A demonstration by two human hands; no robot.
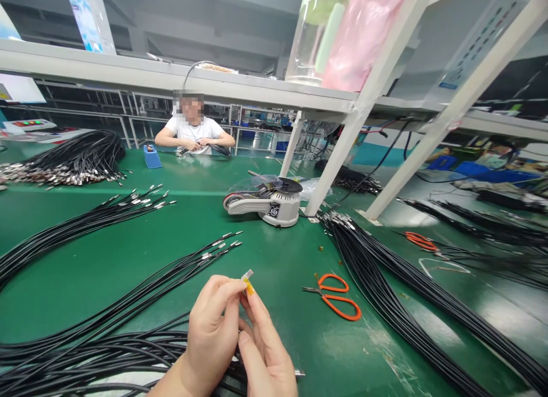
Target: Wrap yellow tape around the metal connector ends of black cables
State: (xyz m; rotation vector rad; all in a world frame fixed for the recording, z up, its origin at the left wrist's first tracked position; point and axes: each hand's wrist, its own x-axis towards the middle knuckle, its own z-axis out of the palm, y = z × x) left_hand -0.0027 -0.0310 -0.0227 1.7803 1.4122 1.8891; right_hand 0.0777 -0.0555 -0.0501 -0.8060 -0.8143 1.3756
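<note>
Between my fingertips stands a small silver cable connector (249,275) with yellow tape (249,287) wrapped just below its metal end. My left hand (212,328) pinches it from the left with thumb and forefinger. My right hand (269,354) closes on the taped part from the right, its thumb lower down; the cable below is mostly hidden by my hands. Loose black cables (141,351) lie under and left of my wrists. Orange-handled scissors (338,297) rest with blades apart to the right of my hands.
Black cable bundles lie left (64,237), far left (81,157) and right (385,288). A round tape dispenser (280,206) sits beyond my hands, near white shelf posts (342,152). Across the green table (192,186), a person (196,132) handles cables. An overhead shelf (257,89) holds a jug (314,40).
</note>
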